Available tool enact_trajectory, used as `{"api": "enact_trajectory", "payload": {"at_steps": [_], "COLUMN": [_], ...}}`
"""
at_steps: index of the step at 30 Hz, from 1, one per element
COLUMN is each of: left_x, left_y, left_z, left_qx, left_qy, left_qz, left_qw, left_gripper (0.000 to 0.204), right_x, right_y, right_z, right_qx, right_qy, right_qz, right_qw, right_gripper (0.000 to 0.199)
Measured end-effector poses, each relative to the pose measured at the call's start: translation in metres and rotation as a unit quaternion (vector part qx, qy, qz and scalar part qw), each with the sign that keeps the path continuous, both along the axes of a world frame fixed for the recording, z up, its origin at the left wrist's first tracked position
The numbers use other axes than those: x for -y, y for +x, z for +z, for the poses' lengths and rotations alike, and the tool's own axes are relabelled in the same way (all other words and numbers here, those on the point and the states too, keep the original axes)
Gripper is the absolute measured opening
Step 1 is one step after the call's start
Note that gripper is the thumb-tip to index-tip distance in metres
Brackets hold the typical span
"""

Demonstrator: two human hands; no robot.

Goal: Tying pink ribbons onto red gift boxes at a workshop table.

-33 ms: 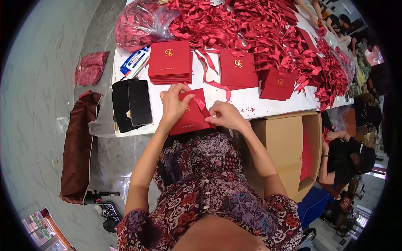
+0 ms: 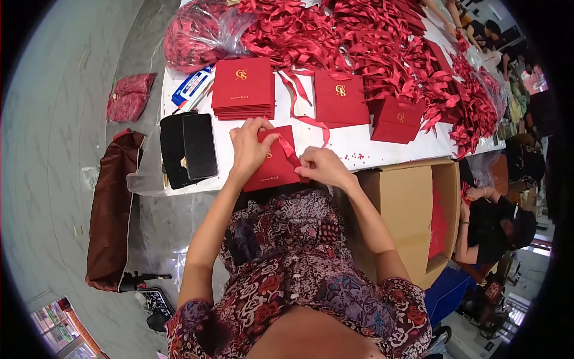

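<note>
Bright, even light falls across the table [image 2: 368, 140], glinting off the satiny ribbons [image 2: 335, 36]. Fisheye distortion bends straight edges, black fills all 4 corners, and detail softens toward the right rim.

bench [image 2: 373, 151]: is showing white between its loads
back: a tangle of red ribbons [image 2: 371, 42] is sprawling beside a plastic-wrapped red bundle [image 2: 194, 39]
middle: a flat red stack [image 2: 242, 84] and red bags [image 2: 339, 102] are lying in a row
left: a blue-and-white packet [image 2: 193, 88] and a black pouch [image 2: 172, 152], partly under a dark phone [image 2: 200, 147], are resting
front: red scraps [image 2: 357, 157] are lying scattered
</note>
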State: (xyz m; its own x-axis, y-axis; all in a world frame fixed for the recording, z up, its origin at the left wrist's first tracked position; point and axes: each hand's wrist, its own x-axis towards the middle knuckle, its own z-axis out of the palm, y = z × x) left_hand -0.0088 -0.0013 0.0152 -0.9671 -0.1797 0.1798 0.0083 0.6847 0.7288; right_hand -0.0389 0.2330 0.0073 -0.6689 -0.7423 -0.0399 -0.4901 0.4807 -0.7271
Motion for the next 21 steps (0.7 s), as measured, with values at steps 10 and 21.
{"api": "enact_trajectory", "payload": {"at_steps": [10, 21], "left_x": [-0.062, -0.037], "left_y": [0.028, 0.075], "left_z": [-0.011, -0.023], "left_qx": [-0.053, 0.135], "left_qy": [0.101, 0.274], "left_qz": [0.010, -0.043], "left_qw": [0.993, 0.951], "left_gripper": [0.028, 0.018], "right_x": [0.028, 0.012], "right_y": [-0.019, -0.020], "right_z": [-0.007, 0.011], "right_qx": [0.222, -0.057], "right_qy": [-0.241, -0.029], "right_qz": [-0.202, -0.251], "right_qw": [0.923, 0.966], "right_gripper": [0.025, 0.023]}}
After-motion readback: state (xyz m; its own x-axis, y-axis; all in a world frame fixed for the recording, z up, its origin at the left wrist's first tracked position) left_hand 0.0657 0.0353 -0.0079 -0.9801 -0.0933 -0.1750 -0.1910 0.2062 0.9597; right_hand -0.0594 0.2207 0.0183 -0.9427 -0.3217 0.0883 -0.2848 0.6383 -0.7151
